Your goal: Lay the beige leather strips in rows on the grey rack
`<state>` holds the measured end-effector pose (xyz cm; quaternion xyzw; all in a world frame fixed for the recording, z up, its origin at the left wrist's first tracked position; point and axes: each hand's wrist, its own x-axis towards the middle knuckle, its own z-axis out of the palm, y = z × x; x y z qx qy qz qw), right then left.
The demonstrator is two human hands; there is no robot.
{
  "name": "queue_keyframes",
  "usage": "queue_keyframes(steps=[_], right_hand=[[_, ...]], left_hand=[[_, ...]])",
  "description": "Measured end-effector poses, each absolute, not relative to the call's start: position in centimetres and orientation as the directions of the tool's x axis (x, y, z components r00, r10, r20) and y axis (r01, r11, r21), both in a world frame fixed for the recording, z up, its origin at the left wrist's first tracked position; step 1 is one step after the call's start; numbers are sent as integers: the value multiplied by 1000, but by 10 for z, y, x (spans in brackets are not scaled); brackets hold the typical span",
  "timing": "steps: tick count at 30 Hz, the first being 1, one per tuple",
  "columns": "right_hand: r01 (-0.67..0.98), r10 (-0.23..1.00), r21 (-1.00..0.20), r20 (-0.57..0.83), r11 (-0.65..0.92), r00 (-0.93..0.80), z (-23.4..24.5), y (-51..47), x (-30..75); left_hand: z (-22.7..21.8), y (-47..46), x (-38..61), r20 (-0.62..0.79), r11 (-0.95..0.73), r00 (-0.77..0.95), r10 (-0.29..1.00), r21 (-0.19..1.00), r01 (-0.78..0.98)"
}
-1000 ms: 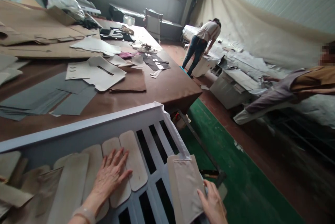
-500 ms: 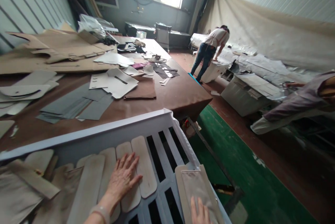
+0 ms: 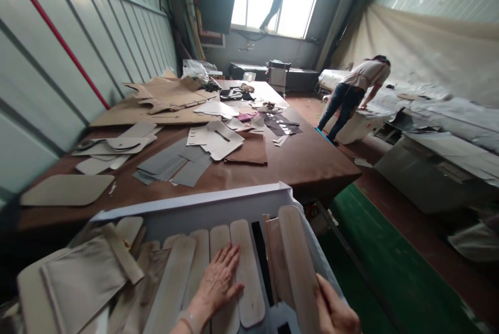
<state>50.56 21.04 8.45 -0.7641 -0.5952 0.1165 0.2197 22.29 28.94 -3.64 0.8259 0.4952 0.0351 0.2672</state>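
My left hand (image 3: 217,283) lies flat with fingers apart on a row of long, round-ended beige panels (image 3: 248,279). The row is in a pale grey slatted crate (image 3: 195,202). To its right, my right hand (image 3: 337,309) grips a similar beige panel (image 3: 297,261) by its lower right edge, the fingers partly hidden. That panel is tipped up on edge near the crate's right wall, with a thin brownish fabric layer (image 3: 276,253) showing on its left side. Left of my hands, folded beige fabric pieces (image 3: 81,277) are heaped in the crate.
Behind the crate is a brown-covered table (image 3: 312,165) with grey sheets (image 3: 163,162), white cut pieces (image 3: 218,139) and brown cardboard (image 3: 167,100). A person (image 3: 356,89) bends over a bench at the right. Green floor (image 3: 362,240) borders the crate's right side.
My right hand has turned the panel from lying flat to standing tilted, moving it towards the row. My left hand stays on the panels. The view has swung left.
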Motion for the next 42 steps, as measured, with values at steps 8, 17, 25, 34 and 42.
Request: queue_keyframes(steps=[8,17,25,34,42], right_hand=[[903,979,-403,-187,-151,80,53,259,484],[726,940,-636,-337,-263,45,44,282,486],[190,868,-859,-494,-476,-58,-33,294,501],[336,867,-827,-495,-451,-53,-45,290,510],[655,880,-636,-465,-408,98,-48,292,508]], left_hand=[[-16,301,234,-259,-300,455,852,471,830],[-22,305,246,-156,-372,499,853,488,789],[-40,309,264,-104,-289,387,916,497,818],[-56,307,281,-114,-210,298,948,481,851],[-57,305,284,-109,-236,330,938,495,836]])
